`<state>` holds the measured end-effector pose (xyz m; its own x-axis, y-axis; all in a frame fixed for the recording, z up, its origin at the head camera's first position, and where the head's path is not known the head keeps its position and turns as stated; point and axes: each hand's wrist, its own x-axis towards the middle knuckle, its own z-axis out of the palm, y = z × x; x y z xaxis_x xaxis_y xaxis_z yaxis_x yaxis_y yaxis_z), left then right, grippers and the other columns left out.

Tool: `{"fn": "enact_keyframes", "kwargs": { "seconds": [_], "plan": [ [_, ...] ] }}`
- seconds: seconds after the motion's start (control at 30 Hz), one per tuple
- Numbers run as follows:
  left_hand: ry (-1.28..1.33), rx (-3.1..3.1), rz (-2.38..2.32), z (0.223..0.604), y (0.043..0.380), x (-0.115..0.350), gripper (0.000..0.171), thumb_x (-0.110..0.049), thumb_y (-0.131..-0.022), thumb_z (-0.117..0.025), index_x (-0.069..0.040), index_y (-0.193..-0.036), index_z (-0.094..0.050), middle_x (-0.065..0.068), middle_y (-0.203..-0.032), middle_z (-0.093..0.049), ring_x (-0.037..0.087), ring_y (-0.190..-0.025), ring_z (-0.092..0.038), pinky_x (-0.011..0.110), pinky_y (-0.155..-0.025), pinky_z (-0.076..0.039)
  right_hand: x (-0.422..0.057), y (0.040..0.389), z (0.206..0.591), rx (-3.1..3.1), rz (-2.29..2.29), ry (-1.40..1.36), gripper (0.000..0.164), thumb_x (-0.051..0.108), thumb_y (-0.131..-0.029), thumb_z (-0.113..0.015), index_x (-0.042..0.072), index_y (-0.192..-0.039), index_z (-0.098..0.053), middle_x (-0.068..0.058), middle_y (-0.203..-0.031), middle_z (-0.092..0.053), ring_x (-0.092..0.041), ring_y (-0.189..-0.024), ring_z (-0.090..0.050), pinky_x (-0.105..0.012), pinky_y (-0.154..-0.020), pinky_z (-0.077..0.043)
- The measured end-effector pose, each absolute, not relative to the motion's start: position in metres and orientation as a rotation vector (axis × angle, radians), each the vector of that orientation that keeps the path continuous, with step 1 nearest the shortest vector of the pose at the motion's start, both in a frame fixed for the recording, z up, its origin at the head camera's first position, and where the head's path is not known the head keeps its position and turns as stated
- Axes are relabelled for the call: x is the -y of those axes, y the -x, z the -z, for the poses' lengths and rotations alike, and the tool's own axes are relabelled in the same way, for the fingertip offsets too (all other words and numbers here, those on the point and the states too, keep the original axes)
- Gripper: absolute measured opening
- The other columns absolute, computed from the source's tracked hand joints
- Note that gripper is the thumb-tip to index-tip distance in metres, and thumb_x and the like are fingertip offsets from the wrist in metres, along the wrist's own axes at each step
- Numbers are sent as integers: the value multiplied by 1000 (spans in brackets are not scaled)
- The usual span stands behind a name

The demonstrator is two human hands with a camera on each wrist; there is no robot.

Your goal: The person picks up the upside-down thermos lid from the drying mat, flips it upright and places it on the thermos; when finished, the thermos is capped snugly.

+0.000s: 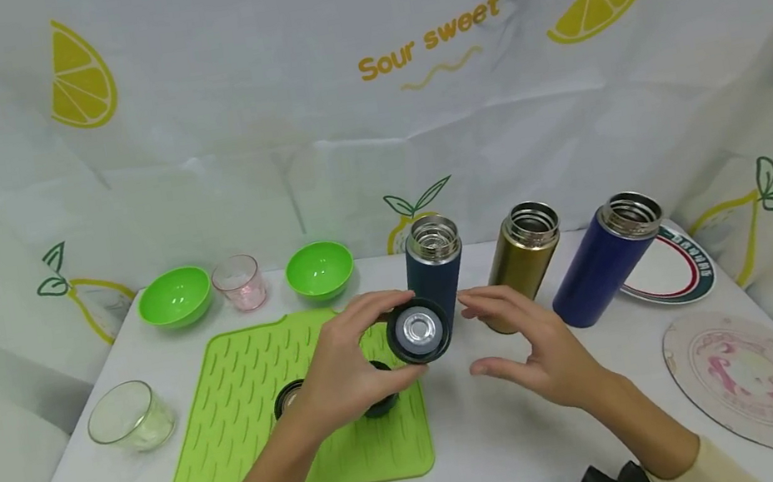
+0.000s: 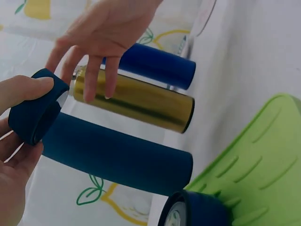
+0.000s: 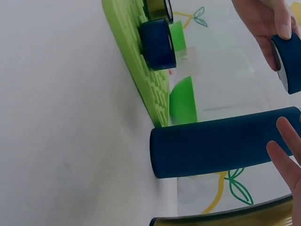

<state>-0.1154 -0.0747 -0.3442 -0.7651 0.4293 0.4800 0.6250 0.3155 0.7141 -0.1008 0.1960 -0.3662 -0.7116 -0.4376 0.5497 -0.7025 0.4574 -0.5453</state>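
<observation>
Between thumb and fingers, my left hand [image 1: 349,365] pinches a dark blue bottle lid [image 2: 35,106], its silvery inner side [image 1: 422,330] facing me in the head view. Just behind the lid stands an uncapped dark teal bottle [image 1: 435,263]. My right hand [image 1: 535,340] is a little to the right of the lid, fingers parted and holding nothing. Beyond it are an uncapped gold bottle [image 1: 527,252] and an uncapped blue bottle [image 1: 602,261]. Two more lids lie on the green mat, a blue one [image 3: 157,44] and a gold one [image 3: 157,8], partly hidden by my left hand.
The ridged green mat [image 1: 232,417] lies left of centre. Behind it are two green bowls [image 1: 175,298] and a pink glass [image 1: 240,285]. A clear glass [image 1: 132,420] stands at the left. On the right are a rimmed plate [image 1: 664,269] and a round pink mat [image 1: 754,381].
</observation>
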Motion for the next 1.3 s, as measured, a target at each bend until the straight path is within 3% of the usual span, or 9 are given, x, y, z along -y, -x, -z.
{"fn": "enact_keyframes", "kwargs": {
  "seconds": [0.1,0.3,0.47,0.63,0.83,0.97,1.1,1.3],
  "plan": [
    [970,2351,1495,346,118,69,72,-9,-67,-94,-12,-133,-63,3,-132,-69,18,-123,-65,35,-103,-57,-192,104,365,2349,-1231,-972,74,-2,-76,-84,4,-144,-55,-15,-139,-60,-14,-116,-70,-22,-99,-57],
    [988,2322,1573,352,121,61,52,-5,-69,-93,-9,-112,-63,6,-133,-69,21,-128,-64,33,-107,-55,-186,107,368,2308,-1495,-984,63,-9,-86,-72,6,-145,-54,-11,-140,-58,-8,-110,-72,-27,-93,-61],
    [1008,2330,1531,356,122,58,47,-5,-68,-94,-10,-104,-64,5,-134,-69,21,-129,-64,32,-107,-55,-180,105,373,2295,-1566,-981,51,-9,-91,-67,5,-139,-59,-15,-140,-58,-4,-115,-67,-25,-90,-61],
    [1012,2358,1500,357,121,58,46,-8,-69,-94,-11,-105,-66,3,-137,-68,20,-130,-63,30,-104,-56,-178,104,377,2244,-1611,-975,44,-12,-90,-67,-1,-132,-64,-18,-137,-58,-1,-118,-64,-21,-89,-61],
    [988,2381,1533,354,121,57,55,-14,-71,-94,-12,-119,-66,4,-141,-64,20,-132,-60,29,-99,-58,-180,103,374,2210,-1690,-935,43,-15,-89,-66,-6,-130,-64,0,-139,-57,-3,-118,-64,-21,-90,-60],
    [883,2404,1669,354,122,59,50,-19,-82,-87,-14,-127,-65,4,-131,-68,17,-119,-67,28,-90,-62,-181,102,373,2217,-1697,-909,43,-15,-87,-68,-6,-129,-65,5,-140,-57,-3,-118,-65,-23,-89,-61],
    [753,2436,1801,355,122,59,32,-21,-91,-77,-16,-122,-68,5,-114,-76,14,-94,-72,26,-77,-63,-181,102,373,2222,-1671,-901,43,-14,-85,-71,-4,-127,-67,6,-140,-58,-2,-117,-66,-23,-87,-62],
    [687,2424,1863,353,122,58,28,-15,-90,-77,-15,-116,-70,7,-107,-77,12,-86,-72,27,-69,-63,-179,103,372,2229,-1659,-915,43,-15,-85,-71,-5,-126,-67,6,-140,-57,-2,-120,-65,-25,-86,-62]
  ]
}}
